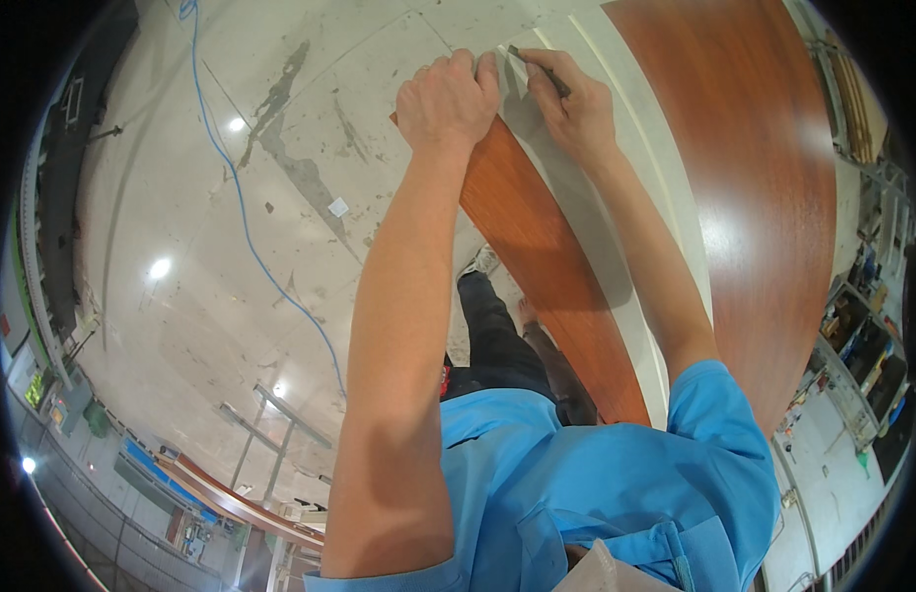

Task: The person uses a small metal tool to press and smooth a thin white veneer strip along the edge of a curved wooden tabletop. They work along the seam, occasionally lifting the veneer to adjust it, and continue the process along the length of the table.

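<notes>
A panel with a glossy reddish-brown wood-grain face [547,217] and a pale grey strip [655,148] along its length lies in front of me. My left hand [448,104] is closed at the far end of its narrow brown band, thumb beside the pale strip. The fingertips are partly hidden. My right hand [581,113] grips a small dark-handled knife-like tool [551,79]. Its flat tip touches or hovers just over the pale strip, close to my left thumb; I cannot tell which. A thin white line runs along the strip's edge.
The wide brown part of the panel [754,197] extends to the right. A blue hose [243,212] crosses the stained concrete floor on the left, near a small white scrap [338,207]. Metal stands [270,434] are at the lower left. Cluttered shelving [862,335] stands at the far right.
</notes>
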Available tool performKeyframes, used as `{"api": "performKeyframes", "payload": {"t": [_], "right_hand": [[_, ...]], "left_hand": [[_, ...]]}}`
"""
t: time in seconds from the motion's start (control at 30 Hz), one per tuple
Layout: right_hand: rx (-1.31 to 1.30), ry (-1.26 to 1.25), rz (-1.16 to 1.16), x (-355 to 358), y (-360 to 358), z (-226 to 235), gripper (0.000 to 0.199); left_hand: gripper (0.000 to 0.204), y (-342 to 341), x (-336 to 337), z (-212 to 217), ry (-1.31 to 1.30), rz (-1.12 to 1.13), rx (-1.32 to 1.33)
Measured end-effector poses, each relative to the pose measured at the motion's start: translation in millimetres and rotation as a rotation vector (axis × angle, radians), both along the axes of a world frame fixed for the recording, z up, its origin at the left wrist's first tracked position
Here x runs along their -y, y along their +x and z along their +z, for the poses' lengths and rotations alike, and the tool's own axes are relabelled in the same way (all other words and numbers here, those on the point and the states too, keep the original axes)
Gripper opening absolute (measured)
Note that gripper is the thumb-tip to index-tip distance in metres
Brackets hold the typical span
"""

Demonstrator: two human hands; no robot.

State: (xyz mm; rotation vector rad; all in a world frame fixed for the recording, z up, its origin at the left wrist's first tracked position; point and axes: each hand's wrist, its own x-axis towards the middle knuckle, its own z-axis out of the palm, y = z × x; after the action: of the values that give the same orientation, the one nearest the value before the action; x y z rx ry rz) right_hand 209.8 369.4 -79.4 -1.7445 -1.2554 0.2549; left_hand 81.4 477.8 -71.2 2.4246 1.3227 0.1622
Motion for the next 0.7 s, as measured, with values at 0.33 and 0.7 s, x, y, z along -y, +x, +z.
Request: {"api": "performKeyframes", "payload": {"t": [0.33, 0.7], "right_hand": [[-0.041, -0.031, -0.004, 8, -2, 3, 0.019], [-0.024, -0.074, 0.022, 15, 0, 1, 0.021]], "left_hand": [[0.048, 0, 1, 3, -0.029, -0.009, -0.039], [0.047, -1, 0, 4, -0.047, -0.008, -0.040]]}}
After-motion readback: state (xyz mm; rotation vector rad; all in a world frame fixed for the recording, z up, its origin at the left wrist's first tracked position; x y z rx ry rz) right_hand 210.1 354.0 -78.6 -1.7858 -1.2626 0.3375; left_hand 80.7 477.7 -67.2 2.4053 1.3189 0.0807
